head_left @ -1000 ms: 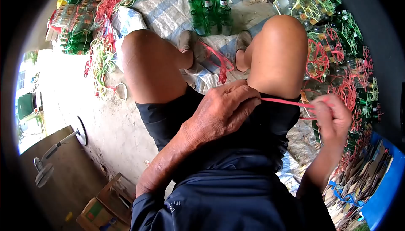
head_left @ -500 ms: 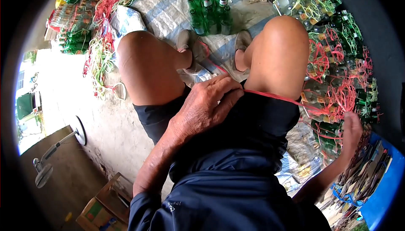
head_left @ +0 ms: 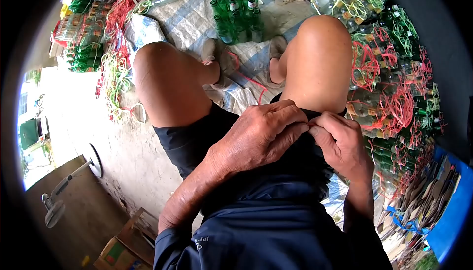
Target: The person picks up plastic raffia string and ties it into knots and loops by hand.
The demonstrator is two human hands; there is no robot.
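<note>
My left hand (head_left: 261,134) is closed in a pinch above my lap, holding a red plastic string (head_left: 253,81). The string trails from this hand down between my knees toward my shoes. My right hand (head_left: 339,144) is closed too, its thumb and forefinger meeting the left fingertips. Only a speck of red shows where the two pinches touch; the fingers hide the rest of the string there. Beyond my feet, a group of green glass bottles (head_left: 236,21) stands upright on a striped woven sheet (head_left: 189,21).
Bundled bottles tied with red and green string (head_left: 396,105) line the right side. More tied bottles (head_left: 81,33) and tangled string (head_left: 116,65) lie at the left. Flattened cardboard (head_left: 423,196) is stacked at lower right. A standing fan (head_left: 54,213) and a cardboard box (head_left: 123,250) are at lower left.
My right hand has come in from the far right to meet my left hand. The string stretched between them no longer shows. My left hand has shifted slightly right and down.
</note>
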